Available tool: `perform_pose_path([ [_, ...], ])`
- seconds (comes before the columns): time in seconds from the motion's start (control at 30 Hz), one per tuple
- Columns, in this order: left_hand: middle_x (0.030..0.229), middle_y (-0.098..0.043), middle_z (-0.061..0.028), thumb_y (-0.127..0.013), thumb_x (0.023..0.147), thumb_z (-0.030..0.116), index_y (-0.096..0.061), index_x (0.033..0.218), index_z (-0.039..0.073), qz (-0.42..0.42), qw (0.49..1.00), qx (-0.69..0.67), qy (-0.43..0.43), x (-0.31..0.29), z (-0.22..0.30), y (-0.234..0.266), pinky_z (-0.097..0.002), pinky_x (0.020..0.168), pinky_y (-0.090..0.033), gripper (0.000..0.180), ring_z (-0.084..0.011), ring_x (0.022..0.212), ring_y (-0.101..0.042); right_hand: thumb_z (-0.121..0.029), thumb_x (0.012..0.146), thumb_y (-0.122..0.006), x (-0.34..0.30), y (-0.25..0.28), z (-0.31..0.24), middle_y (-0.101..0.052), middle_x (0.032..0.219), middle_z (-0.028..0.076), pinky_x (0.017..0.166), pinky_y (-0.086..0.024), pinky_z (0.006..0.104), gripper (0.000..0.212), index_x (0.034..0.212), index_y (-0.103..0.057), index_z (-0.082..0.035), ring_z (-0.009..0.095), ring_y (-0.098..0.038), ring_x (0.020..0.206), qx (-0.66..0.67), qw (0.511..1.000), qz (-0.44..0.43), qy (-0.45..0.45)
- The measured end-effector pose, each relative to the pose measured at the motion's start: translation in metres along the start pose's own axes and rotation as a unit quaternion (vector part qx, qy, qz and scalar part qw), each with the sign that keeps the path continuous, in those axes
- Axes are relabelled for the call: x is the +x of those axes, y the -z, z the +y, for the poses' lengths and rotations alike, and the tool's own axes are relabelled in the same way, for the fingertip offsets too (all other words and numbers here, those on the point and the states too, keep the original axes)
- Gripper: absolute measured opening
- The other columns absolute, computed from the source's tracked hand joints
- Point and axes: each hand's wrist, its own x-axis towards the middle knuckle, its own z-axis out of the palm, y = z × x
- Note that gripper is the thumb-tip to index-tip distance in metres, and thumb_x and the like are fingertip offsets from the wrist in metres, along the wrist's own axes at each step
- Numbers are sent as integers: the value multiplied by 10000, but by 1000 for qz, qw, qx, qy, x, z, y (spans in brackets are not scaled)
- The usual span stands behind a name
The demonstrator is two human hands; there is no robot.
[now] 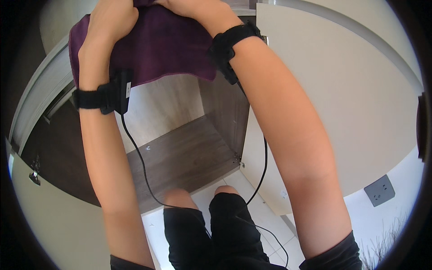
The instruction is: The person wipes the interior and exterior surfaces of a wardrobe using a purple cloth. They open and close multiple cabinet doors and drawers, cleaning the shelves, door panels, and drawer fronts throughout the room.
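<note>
A dark purple cloth (pixel 166 49) hangs spread out at the top of the view, in front of an open cabinet. My left hand (pixel 115 20) is closed on its upper left part, the fingers curled in and partly hidden. Near the top edge, my right hand (pixel 189 7) grips the cloth's upper side, with its fingertips partly cut off by the picture's edge. The cloth's hem dangles below both hands and covers some of the cabinet's upper inside. Each wrist wears a black strap with a small device and a cable.
Below the cloth lies the cabinet's brown wood-grain floor (pixel 180 153). A pale cabinet door (pixel 337 99) stands open on the right. On the left is another dark panel with a hinge (pixel 34 177). A grey wall socket (pixel 379 190) is at lower right. Black cables (pixel 265 162) hang beside my arms.
</note>
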Motion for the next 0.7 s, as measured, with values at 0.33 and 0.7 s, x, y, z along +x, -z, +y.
perform_pose_path([
  [0.33,1176,-608,-225,-456,732,-76,-561,1232,-2,87,992,-83,-22,-17,-1,-12,-449,979,-418,516,-391,1115,-553,-155,758,-686,-6,-2,-7,-675,798,146,707,-530,446,139,854,-656,-59,343,-667,754,-44,999,27,-12],
  [0.7,1133,-599,-189,-446,710,-123,-536,1218,-12,173,977,-109,-63,-32,8,-9,-425,974,-394,527,-361,1086,-536,-284,692,-770,-4,-10,-17,-704,826,83,760,-498,389,272,884,-710,-102,261,-676,827,-134,990,17,-49],
])
